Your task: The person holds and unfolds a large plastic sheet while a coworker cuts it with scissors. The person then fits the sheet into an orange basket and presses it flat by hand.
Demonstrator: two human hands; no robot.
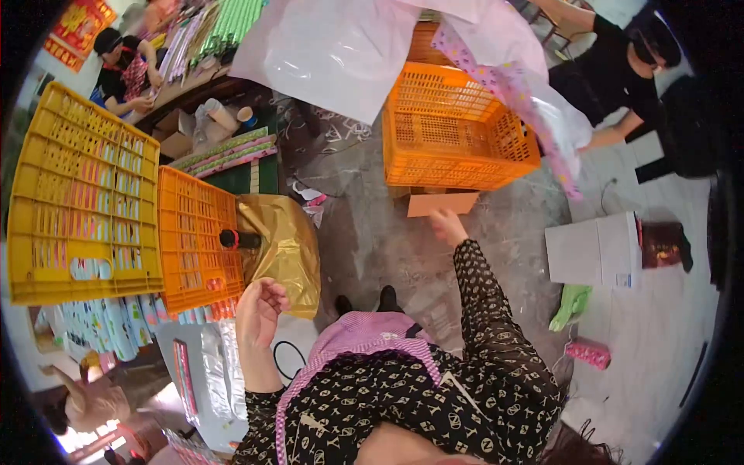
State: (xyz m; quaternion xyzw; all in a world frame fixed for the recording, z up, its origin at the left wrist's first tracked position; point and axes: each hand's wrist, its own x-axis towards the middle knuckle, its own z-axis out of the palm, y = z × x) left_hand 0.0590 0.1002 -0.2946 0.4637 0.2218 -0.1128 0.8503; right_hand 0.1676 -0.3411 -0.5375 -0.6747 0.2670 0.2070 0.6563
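Observation:
My right hand (447, 226) is stretched forward to the near edge of a flat orange-brown cardboard flap (442, 204), just below an orange plastic crate (457, 167); what its fingers hold, if anything, is too small to make out. My left hand (266, 302) is raised with curled, slightly parted fingers and nothing visible in it, beside a gold plastic sheet (291, 248). Left of that sheet, a black roll-like object (239, 239) sticks out in front of a second orange crate (200, 232).
A yellow crate (85, 194) stands at the far left. Clear and pink plastic sheeting (333, 46) hangs at the top. One person works at the upper left, another at the upper right near the sheeting. White boxes (593, 249) stand on the floor at the right.

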